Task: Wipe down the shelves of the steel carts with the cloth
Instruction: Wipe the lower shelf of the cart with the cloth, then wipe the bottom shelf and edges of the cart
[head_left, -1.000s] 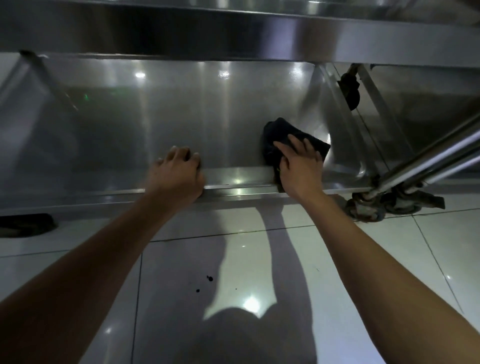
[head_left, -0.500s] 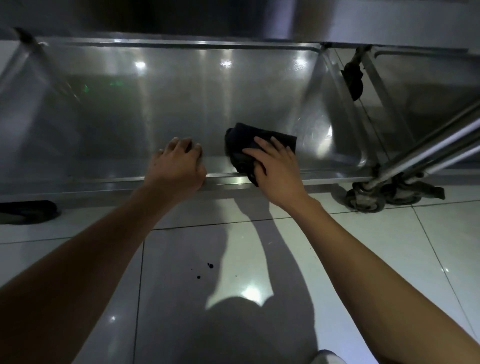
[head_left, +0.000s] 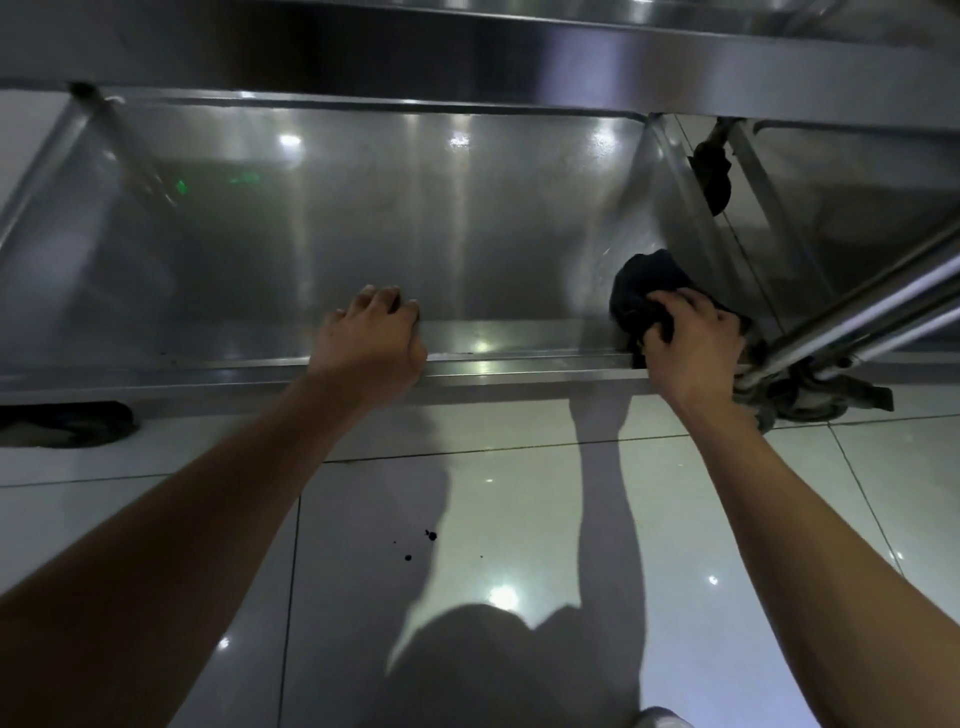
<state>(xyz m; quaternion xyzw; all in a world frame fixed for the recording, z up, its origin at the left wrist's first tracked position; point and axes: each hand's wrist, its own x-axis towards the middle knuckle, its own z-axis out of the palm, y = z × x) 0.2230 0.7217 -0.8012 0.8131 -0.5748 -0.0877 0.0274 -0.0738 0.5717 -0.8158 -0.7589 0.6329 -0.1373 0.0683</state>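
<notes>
The bottom shelf (head_left: 363, 249) of a steel cart lies low in front of me, shiny and bare, with a raised front rim (head_left: 519, 364). My left hand (head_left: 371, 338) grips that rim near the middle, fingers curled over its edge. My right hand (head_left: 685, 338) holds a dark bunched cloth (head_left: 641, 291) and presses it on the shelf's near right corner, fingers curled round the cloth. The shelf above (head_left: 519, 47) overhangs the top of the view.
A second steel cart (head_left: 857, 208) stands to the right, its slanted tubes (head_left: 883, 312) and caster wheels (head_left: 810, 400) close to my right hand. A black caster (head_left: 711, 176) hangs farther back. Glossy floor tiles (head_left: 519, 519) lie below, with dark spots (head_left: 415, 545). A dark object (head_left: 67, 421) sits under the cart's left end.
My right hand swept the cloth left toward the middle, then back right to the shelf's right corner, fingers now curled round it. My left hand stayed on the rim.
</notes>
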